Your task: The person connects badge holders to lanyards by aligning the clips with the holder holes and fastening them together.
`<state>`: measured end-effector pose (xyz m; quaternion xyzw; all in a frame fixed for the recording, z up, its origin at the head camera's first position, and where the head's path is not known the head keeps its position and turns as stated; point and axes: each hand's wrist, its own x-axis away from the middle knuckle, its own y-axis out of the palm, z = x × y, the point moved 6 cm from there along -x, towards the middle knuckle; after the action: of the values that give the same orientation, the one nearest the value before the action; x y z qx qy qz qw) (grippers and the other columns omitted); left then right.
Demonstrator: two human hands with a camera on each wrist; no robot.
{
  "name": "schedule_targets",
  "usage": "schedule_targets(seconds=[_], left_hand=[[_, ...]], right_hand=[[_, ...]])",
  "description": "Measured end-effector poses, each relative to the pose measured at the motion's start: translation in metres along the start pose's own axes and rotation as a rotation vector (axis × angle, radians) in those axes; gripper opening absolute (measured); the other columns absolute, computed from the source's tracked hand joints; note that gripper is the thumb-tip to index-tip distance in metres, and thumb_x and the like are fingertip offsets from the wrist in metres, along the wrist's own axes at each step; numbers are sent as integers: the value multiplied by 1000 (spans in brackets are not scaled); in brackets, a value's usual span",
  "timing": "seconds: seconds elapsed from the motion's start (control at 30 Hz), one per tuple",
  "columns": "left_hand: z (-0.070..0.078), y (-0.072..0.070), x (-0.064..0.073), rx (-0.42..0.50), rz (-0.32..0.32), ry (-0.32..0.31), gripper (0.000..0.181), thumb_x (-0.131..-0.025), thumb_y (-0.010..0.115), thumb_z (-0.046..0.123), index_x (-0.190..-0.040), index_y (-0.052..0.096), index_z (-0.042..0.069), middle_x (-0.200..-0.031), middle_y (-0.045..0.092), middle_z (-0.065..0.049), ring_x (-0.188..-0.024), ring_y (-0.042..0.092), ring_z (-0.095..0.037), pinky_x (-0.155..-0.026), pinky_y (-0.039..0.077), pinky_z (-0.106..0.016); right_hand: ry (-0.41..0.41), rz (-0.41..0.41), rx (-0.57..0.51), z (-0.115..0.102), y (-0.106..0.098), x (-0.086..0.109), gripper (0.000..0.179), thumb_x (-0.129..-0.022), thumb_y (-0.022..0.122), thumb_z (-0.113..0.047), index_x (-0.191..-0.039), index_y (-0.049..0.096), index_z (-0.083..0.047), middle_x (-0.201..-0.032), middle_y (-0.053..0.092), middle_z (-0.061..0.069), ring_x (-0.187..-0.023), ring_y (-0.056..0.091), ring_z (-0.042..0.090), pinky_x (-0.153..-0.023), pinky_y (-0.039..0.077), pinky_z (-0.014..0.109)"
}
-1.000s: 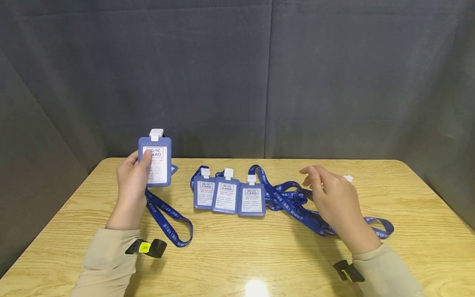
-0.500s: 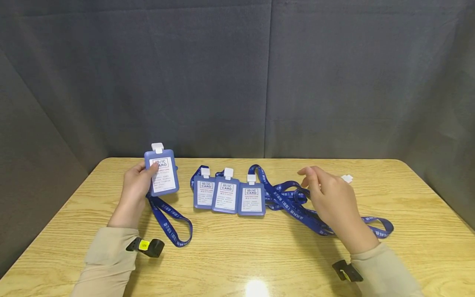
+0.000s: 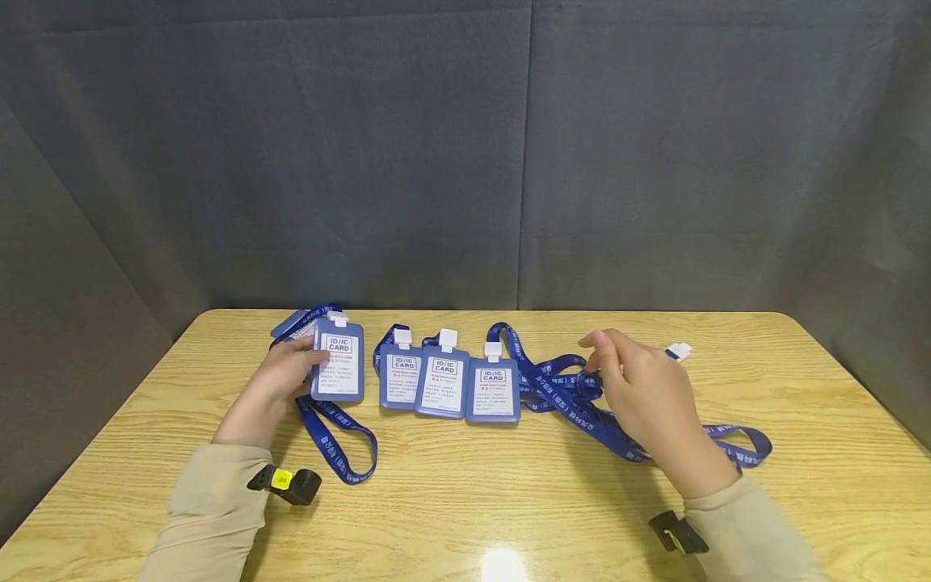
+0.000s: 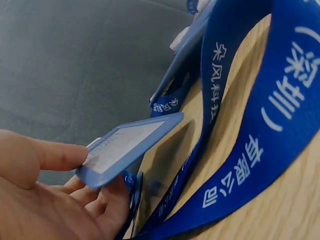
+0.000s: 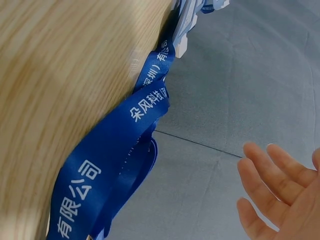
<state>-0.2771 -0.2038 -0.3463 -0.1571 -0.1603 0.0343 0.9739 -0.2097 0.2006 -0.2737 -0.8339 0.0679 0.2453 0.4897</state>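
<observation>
My left hand [image 3: 280, 373] pinches a blue ID badge holder [image 3: 339, 380] by its left edge, thumb on the front and fingers behind. In the left wrist view the badge holder [image 4: 131, 145] tilts close over the table, its lanyard [image 4: 260, 155] lying nearby. Behind it another badge holder [image 3: 291, 322] partly shows. To the right, three badge holders [image 3: 444, 384] lie in an overlapping row with white clips up. My right hand [image 3: 647, 396], fingers loosely curled and holding nothing, hovers above a heap of blue lanyards [image 3: 575, 396]; the right wrist view shows its fingers [image 5: 270, 185] apart from the lanyard.
A wooden table [image 3: 451, 501] carries everything. Its far edge meets a dark grey curtain [image 3: 364, 162]. A white clip [image 3: 680, 351] lies beyond my right hand, and a lanyard loop [image 3: 749, 446] reaches out to its right.
My left hand has lowered the badge holder and moved it right, towards the row. The badge holder behind it now shows more. My right hand has barely shifted.
</observation>
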Motion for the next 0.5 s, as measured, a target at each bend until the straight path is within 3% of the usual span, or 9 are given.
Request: schedule_targets(seconds=[0.2, 0.33, 0.5], left_hand=[[0, 5, 2, -43, -64, 43, 55, -102, 43, 6, -150, 22, -13, -123, 52, -23, -84, 58, -10, -72, 53, -24], [0, 10, 3, -50, -102, 73, 55, -102, 43, 4, -148, 21, -16, -122, 54, -27, -82, 59, -9, -73, 55, -25], [2, 13, 3, -150, -96, 126, 50, -101, 46, 1, -142, 29, -23, -119, 56, -33, -82, 62, -14, -75, 56, -31]], right_hand=[[4, -18, 3, -1, 2, 1, 42, -110, 32, -31, -111, 69, -10, -87, 73, 2, -61, 56, 13, -58, 43, 36], [5, -29, 4, -2, 3, 1, 41, -110, 33, -30, -111, 69, -10, -89, 73, 4, -65, 61, 17, -60, 46, 39], [12, -36, 9, -1, 5, 1, 45, -110, 32, -34, -112, 69, -10, -89, 74, 5, -74, 67, 23, -65, 49, 45]])
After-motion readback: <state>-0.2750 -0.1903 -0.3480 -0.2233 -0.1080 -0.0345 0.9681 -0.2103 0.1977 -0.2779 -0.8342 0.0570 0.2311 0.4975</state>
